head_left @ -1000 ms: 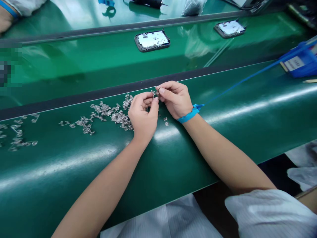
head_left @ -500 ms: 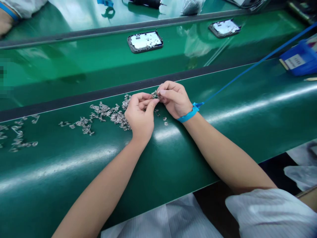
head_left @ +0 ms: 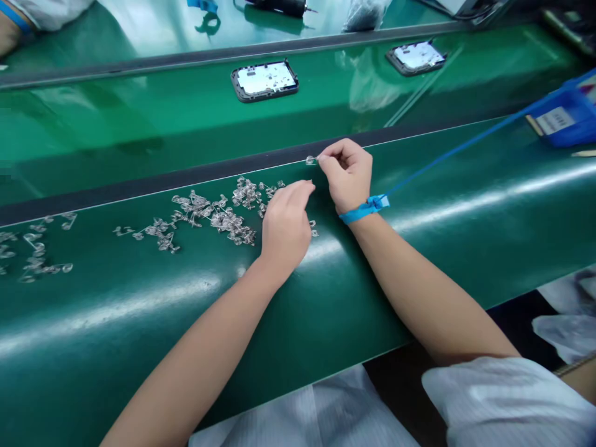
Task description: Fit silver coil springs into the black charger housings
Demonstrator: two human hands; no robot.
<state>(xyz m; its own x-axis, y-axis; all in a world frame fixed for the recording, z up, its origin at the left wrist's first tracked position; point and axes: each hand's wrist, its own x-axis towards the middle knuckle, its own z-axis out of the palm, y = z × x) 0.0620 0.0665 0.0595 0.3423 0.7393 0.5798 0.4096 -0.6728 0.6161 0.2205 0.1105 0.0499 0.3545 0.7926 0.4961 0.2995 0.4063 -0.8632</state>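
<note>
Right grip (head_left: 318,159) pinches a wire coil (head_left: 310,160), left grip (head_left: 311,185) is unclear, and the bin label (head_left: 555,120) is unreadable.

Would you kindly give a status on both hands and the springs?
Right hand pinching one metal spring. Left hand by spring pile, grip unclear. Blue cord running from right wristband.

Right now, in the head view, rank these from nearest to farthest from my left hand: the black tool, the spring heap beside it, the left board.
From your left hand:
1. Spring heap: just left of the hand, on the near green surface.
2. Left board: ahead, past the dark strip.
3. Black tool: farther ahead, at the top edge.
</note>
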